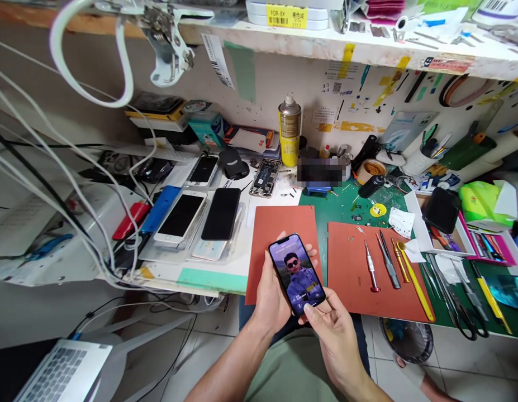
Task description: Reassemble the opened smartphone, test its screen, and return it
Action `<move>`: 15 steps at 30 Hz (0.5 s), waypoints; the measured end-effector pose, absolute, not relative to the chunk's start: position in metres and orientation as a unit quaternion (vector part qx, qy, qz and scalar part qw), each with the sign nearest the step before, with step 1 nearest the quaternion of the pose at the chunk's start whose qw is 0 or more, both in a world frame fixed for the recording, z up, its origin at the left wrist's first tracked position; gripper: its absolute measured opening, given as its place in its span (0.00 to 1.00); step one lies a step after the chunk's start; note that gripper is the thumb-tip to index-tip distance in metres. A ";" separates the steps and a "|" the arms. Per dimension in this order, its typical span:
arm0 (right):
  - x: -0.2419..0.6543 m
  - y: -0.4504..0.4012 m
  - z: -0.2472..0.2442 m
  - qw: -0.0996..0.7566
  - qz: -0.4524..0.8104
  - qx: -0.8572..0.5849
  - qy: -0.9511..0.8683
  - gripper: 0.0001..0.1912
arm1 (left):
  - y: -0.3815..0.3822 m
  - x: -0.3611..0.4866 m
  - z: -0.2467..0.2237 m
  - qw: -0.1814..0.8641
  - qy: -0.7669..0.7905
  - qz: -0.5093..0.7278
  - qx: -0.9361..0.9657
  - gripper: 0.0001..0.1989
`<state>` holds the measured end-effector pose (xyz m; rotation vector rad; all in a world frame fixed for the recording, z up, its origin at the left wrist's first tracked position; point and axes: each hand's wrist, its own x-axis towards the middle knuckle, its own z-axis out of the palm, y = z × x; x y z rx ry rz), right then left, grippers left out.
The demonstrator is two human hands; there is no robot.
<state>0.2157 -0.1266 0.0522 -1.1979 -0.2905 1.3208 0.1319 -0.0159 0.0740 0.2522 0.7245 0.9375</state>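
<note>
A smartphone (296, 273) with a lit screen showing a picture of a person in sunglasses is tilted above the front edge of the left orange mat (259, 240). My left hand (269, 298) cradles it from the left and beneath, with fingertips showing past its right edge. At the phone's lower right corner, my right hand (332, 324) grips the edge, its thumb on the bottom of the screen. The phone hides part of my left palm and fingers.
Several phones, including a white one (181, 218) and a black one (221, 214), lie at left. Screwdrivers, tweezers and scissors (464, 324) are at right. A spray can (289, 131) stands behind. A shelf (317, 44) overhangs the bench. Cables hang at left.
</note>
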 end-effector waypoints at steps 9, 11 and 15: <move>0.234 -0.126 0.042 0.588 0.256 -0.638 -0.427 0.11 | -0.005 0.125 0.071 0.796 0.379 0.451 0.136 0.34; 0.241 -0.122 0.047 0.559 0.172 -0.612 -0.532 0.17 | -0.005 0.124 0.074 0.789 0.395 0.442 0.163 0.38; 0.247 -0.115 0.063 0.532 0.171 -0.573 -0.599 0.23 | -0.003 0.125 0.082 0.786 0.428 0.407 0.180 0.40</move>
